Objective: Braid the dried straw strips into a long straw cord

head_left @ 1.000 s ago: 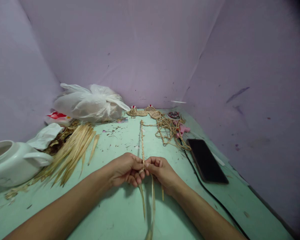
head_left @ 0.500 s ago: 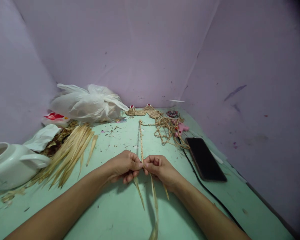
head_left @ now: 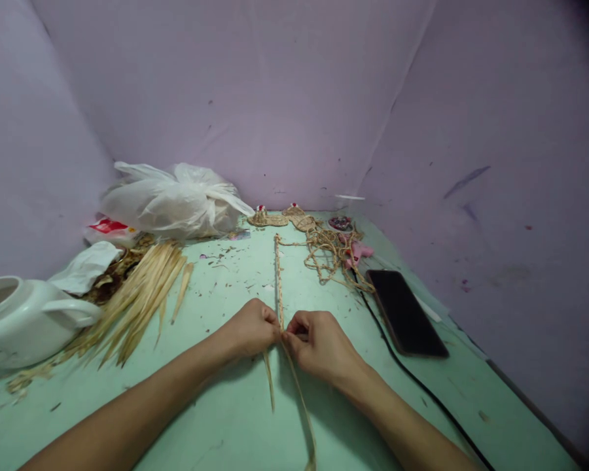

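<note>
A thin braid of dried plant fibre (head_left: 279,278) runs straight down the middle of the table to my fingers. My left hand (head_left: 258,327) pinches its near end from the left, fingers curled in. From the other side, my right hand (head_left: 317,343) pinches at the same spot, thumb against forefinger, apparently on a fibre strand. Loose strands (head_left: 299,392) hang from the pinch toward me. The braid's far end bends right into a tangled heap of braided cord (head_left: 324,255).
Dried fibre strips (head_left: 142,294) lie left, beside a white ceramic pot (head_left: 24,320). Behind sit a white plastic bag (head_left: 177,203) and small woven slippers (head_left: 267,219). At right are a phone (head_left: 406,314), a pink glue gun (head_left: 358,252) and a black cable (head_left: 397,366).
Both hands have turned, knuckles up, and lie slightly lower at the braid's end. The loose strands have shifted; the short one under my right hand no longer shows.
</note>
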A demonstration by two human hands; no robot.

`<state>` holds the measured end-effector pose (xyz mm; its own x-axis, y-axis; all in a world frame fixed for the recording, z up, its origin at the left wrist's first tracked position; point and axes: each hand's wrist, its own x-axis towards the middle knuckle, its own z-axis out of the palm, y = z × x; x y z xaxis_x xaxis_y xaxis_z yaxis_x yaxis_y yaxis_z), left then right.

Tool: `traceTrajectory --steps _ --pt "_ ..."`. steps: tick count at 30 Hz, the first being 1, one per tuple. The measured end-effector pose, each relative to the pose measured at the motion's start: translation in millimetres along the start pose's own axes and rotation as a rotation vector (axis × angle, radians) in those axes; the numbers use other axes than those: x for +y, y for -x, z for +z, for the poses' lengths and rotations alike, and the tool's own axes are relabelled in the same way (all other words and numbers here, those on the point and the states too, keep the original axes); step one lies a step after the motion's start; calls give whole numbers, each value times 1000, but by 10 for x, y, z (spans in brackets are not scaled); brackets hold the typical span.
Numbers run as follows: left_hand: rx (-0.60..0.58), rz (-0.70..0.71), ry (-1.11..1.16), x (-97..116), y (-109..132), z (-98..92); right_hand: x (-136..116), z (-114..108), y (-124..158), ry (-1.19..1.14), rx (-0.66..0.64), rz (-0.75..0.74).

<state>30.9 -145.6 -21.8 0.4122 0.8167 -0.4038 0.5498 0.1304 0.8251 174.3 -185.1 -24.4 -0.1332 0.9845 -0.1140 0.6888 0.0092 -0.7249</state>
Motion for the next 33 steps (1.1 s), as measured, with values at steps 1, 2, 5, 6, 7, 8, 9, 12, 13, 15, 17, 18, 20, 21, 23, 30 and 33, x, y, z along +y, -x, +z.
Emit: traceTrajectory --steps 1,2,5,6,7,8,9,12,13,15,17,18,20,21,23,30,33 --pt "13 0 3 6 9 12 -20 -5 20 14 -9 22" --pt "26 -10 19 20 24 23 -42 -3 42 19 -19 35" --pt "50 -107 135 105 93 41 -120 38 137 70 -29 -26" --pt "51 -149 188 135 117 42 -146 63 174 123 -21 -79" --pt "49 -182 240 160 136 41 -169 90 210 191 -11 -135" --pt "42 -202 284 176 149 40 -188 118 242 269 -4 -186" --pt "35 -205 308 182 155 38 -200 142 269 344 -1 -228" --pt "33 -121 269 152 131 27 -198 161 299 441 2 -315" --pt "33 -89 241 137 118 19 -186 144 290 410 2 -324" --pt "17 -50 220 122 99 -11 -155 75 243 257 35 -282" --pt "-28 -40 246 133 100 -57 -123 -12 165 28 146 -160" --pt "-52 -37 260 145 105 -81 -111 -50 119 -106 201 -85" --pt "-94 -25 279 161 116 -121 -101 -97 36 -422 199 63" --pt "-107 -16 282 161 117 -133 -104 -103 4 -593 112 133" --pt "-116 10 280 140 107 -141 -119 -89 -30 -882 -141 245" --pt "-172 76 175 47 49 -104 -134 -37 -26 -899 -238 306" --pt "-148 94 95 54 53 -90 -104 -24 -45 -729 -190 233"
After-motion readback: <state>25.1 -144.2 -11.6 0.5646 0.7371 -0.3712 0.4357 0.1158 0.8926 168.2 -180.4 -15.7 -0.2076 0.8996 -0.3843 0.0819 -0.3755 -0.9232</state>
